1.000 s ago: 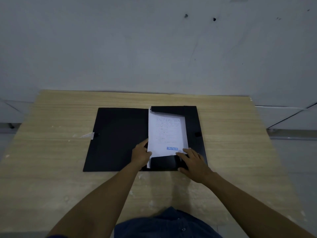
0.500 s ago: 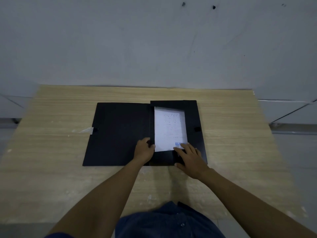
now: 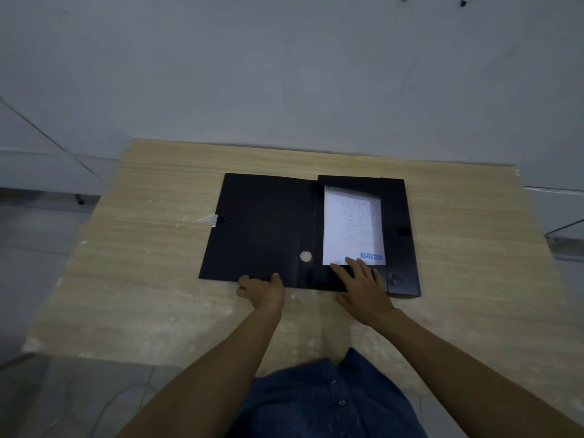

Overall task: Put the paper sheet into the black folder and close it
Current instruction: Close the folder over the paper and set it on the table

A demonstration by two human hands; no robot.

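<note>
Blue "REJECTED" stamp on paper sheet (image 3: pixel 353 226).

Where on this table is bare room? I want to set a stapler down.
Bare wood lies left of the black folder, past its small tab, and right of it out to the table edge. The near middle is crowded: left hand and right hand sit at the folder's near edge.

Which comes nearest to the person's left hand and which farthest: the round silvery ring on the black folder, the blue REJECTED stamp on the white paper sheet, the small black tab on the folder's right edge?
From the left hand, at the folder's near edge:
1. Round silvery ring, just up and to the right.
2. Blue REJECTED stamp, further right, at the white paper sheet's lower corner.
3. Small black tab, at the black folder's far right edge.
</note>
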